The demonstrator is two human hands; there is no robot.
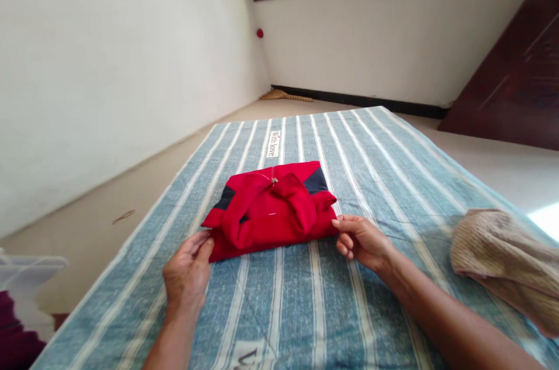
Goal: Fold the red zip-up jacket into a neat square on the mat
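A red jacket with dark navy patches and a zip at the collar lies folded into a compact bundle on the blue-and-white striped cloth. My left hand pinches the near left corner of the jacket between thumb and fingers. At the near right corner, my right hand grips the edge with thumb and forefinger, the other fingers curled under. The collar faces up, its loop turned towards me.
A beige knitted garment lies at the right on the cloth. Beyond the left edge stands a clear plastic bin beside dark purple fabric. A broom lies on the floor near the far wall. A dark red door is at the right.
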